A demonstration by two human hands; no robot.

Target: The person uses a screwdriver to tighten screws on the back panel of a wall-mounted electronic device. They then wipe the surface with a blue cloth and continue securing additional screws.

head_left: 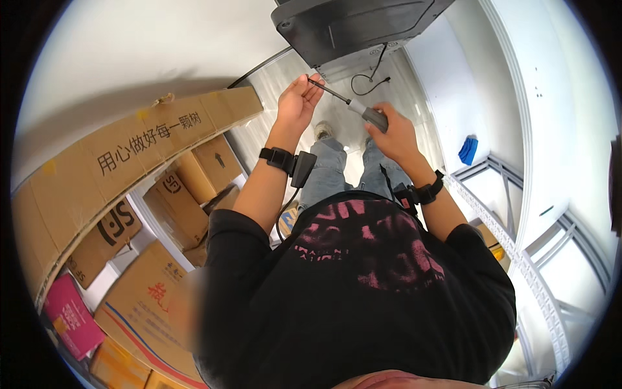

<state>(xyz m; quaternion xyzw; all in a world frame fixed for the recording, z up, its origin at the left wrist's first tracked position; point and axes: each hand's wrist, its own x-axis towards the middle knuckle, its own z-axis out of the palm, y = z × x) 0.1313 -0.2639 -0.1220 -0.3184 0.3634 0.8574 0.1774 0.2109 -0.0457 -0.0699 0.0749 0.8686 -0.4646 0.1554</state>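
Observation:
My right hand (395,133) is wrapped round the grey handle of a screwdriver (337,95). Its dark shaft points up and to the left, toward my left hand (300,102). There the thumb and fingertips close on the end of the shaft; whether a small piece sits at the tip is too small to tell. Just beyond both hands is a large black appliance (343,35) with a boxy body, apart from the screwdriver. A black cable (372,79) hangs from its underside and loops onto the floor.
On my left, a long flattened cardboard box (139,139) lies over shelving with several cartons (172,201) and a pink box (72,316). To the right are a white wall with a blue object (468,150) and a white rack (541,285). My shoe (323,130) stands on the pale floor.

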